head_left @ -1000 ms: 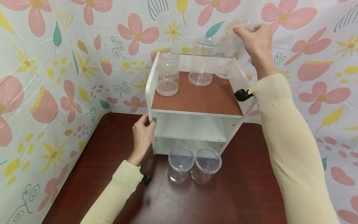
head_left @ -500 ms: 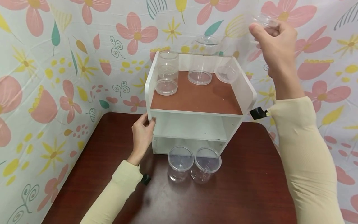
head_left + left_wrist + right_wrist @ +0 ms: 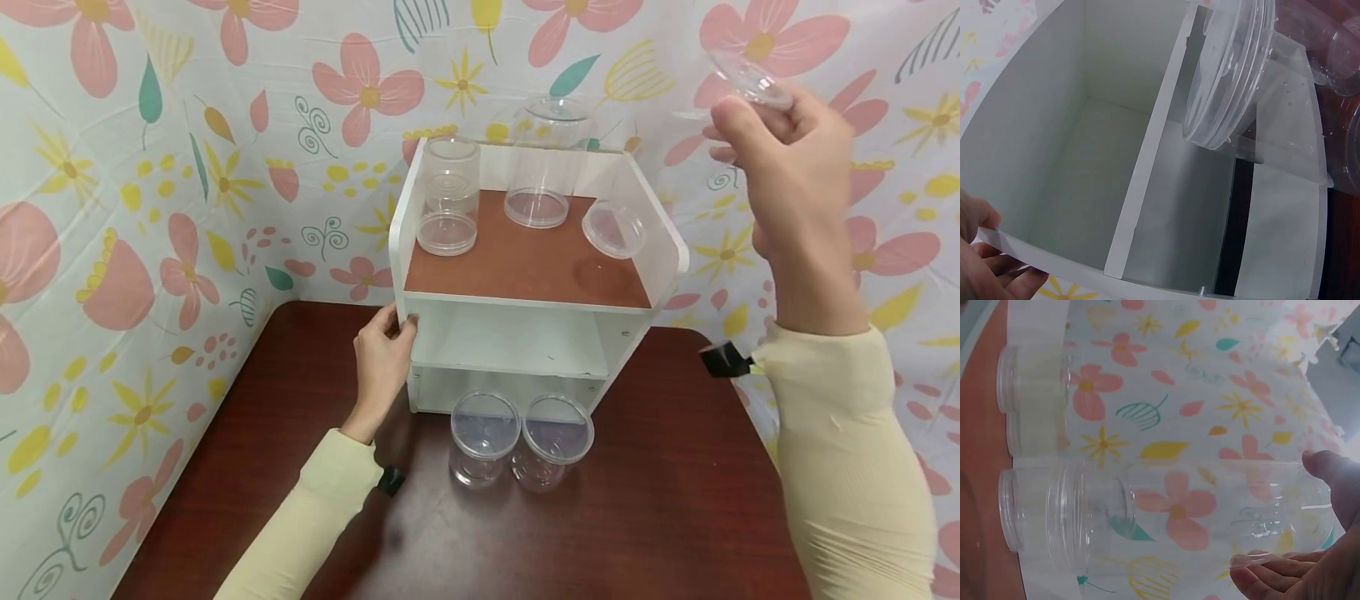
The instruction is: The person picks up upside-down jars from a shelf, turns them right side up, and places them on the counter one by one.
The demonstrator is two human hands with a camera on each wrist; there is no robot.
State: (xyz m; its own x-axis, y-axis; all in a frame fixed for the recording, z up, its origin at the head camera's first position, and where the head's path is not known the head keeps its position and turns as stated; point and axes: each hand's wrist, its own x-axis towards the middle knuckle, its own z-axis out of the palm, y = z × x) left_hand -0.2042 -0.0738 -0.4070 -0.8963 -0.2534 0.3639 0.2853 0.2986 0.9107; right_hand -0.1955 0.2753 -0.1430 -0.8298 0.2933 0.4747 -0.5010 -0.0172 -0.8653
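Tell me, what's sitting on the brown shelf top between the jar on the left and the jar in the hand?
In the head view, one clear jar stands between the left jar and the held jar.

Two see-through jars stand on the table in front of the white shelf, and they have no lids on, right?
Not quite. The two jars do stand on the table before the white shelf, but the head view shows clear lids on both.

left hand [image 3: 384, 354]: low, fingers curled, gripping | right hand [image 3: 795, 179]: raised, fingers pinching
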